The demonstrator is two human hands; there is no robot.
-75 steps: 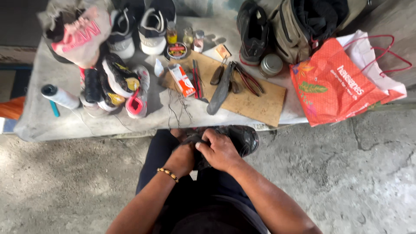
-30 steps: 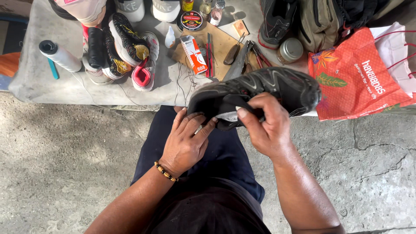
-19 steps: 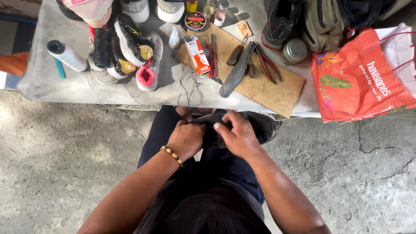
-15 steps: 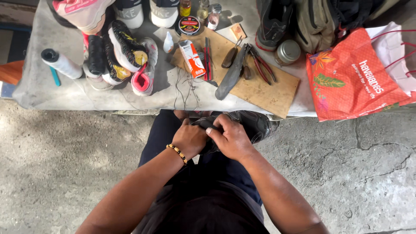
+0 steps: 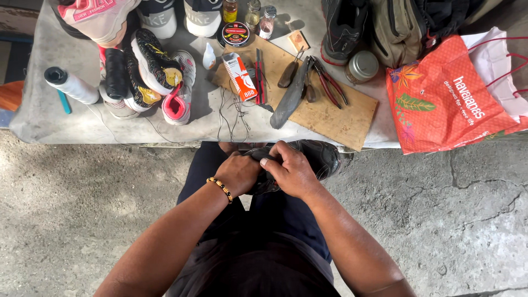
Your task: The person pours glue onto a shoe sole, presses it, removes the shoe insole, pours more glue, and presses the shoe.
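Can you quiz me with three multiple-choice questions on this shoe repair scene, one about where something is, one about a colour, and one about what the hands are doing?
1. Where does the wooden board lie?
A. On the table, in front of the person
B. On the ground beside the legs
C. Inside the bag

2. What colour is the plastic bag at the table's right end?
A. Blue
B. Orange-red
C. Green

3. What state is the black shoe in?
A. Lying untouched on the table
B. Gripped by both hands over the lap
C. Worn on a foot

Answers: 1 A, the board sits on the table with pliers and other tools on it. 2 B, the bag is orange-red with a leaf print. 3 B, the left hand and right hand both close on the shoe above the knees.
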